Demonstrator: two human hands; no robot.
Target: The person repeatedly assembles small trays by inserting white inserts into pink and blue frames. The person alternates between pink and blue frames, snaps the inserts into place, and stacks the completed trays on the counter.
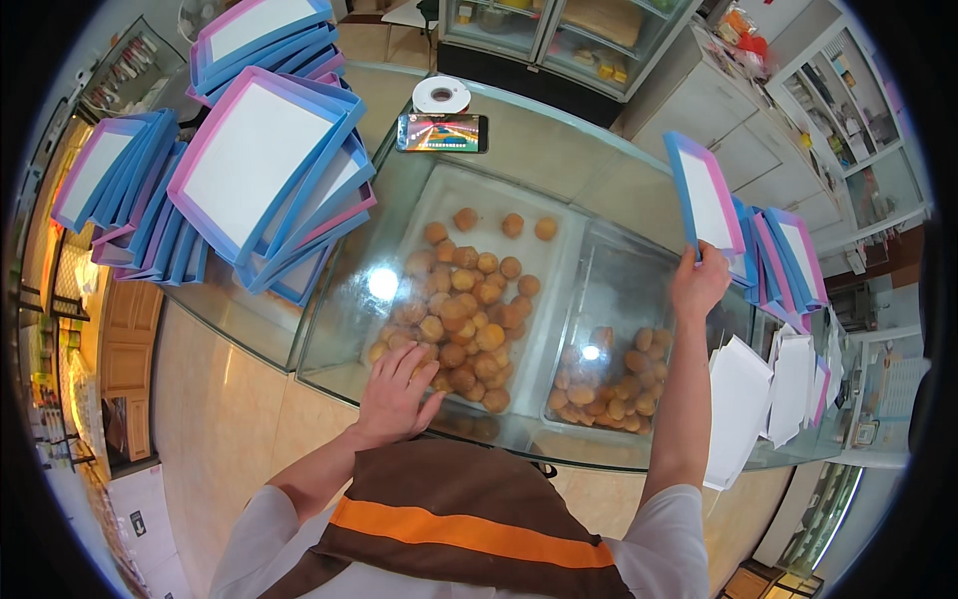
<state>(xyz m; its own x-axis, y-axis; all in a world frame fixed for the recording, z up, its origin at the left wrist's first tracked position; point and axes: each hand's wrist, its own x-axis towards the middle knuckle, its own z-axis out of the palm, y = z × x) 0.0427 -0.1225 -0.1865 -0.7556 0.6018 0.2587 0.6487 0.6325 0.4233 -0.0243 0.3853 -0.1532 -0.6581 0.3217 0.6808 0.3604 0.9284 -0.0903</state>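
With fingers spread, my left hand (pixel 394 397) rests on the glass counter top (pixel 349 329), holding nothing. Round brown balls of baked or fried dough (pixel 464 309) lie under the glass by it, in a white tray (pixel 554 270). My right hand (pixel 701 282) grips the lower corner of a shallow pink and blue cardboard box tray (pixel 707 190) with a white inside. That box stands tilted at the right of the counter, beside a stack of similar boxes (pixel 788 255). A second, clear-looking tray (pixel 614 265) with more dough balls sits below, left of my right forearm.
Tall leaning stacks of pink and blue boxes (pixel 264 165) fill the left side. At the far edge lie a phone (pixel 442 133) with a lit screen and a roll of white tape or ribbon (pixel 441 95). White card sheets (pixel 738 399) overlap near my right forearm. A glass-door fridge (pixel 569 45) stands beyond.
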